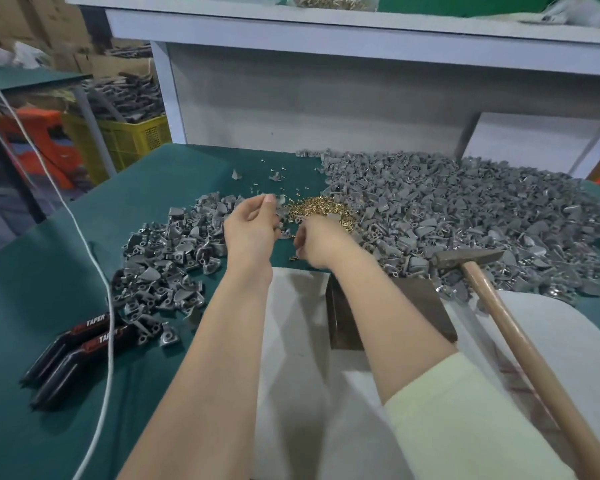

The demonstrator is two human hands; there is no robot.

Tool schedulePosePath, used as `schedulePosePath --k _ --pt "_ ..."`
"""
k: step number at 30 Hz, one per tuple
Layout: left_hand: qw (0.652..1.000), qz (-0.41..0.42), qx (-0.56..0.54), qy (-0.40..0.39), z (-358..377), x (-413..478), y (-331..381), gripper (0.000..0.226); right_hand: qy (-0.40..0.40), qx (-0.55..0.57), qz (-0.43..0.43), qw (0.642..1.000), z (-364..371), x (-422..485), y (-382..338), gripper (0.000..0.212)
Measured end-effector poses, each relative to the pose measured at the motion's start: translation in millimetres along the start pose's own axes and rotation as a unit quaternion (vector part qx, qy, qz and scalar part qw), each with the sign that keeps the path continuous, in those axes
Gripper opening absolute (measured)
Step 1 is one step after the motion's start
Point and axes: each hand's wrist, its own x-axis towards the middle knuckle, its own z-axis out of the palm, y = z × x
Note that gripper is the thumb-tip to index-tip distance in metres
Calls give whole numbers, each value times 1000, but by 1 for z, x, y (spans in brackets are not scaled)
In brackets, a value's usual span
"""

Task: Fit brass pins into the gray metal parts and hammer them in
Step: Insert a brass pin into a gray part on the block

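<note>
A small heap of brass pins (321, 211) lies on the green table between two piles of gray metal parts. My left hand (253, 226) hovers just left of the pins, fingers curled round a gray part (280, 216) that mostly hides in the hand. My right hand (321, 242) sits at the near edge of the pin heap with its fingertips pinched together; what they pinch is too small to see. A hammer (468, 259) with a wooden handle lies unheld at the right, its head resting by a dark metal block (426, 306).
A large pile of gray parts (465, 216) fills the right of the table; a smaller pile (167, 268) lies at the left. Two black tools marked TAPER (73, 355) and a white cord (110, 323) lie at the front left. A white cloth (298, 341) covers the near edge.
</note>
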Motion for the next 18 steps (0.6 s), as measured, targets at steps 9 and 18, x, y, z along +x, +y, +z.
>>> schedulePosePath --k 9,18 --pt "1000 -13 -19 -15 5 -5 -6 8 -20 -110 -2 994 12 10 -7 20" --pt "999 -29 -11 -18 10 -11 -5 2 -26 -23 -3 999 11 5 -8 21"
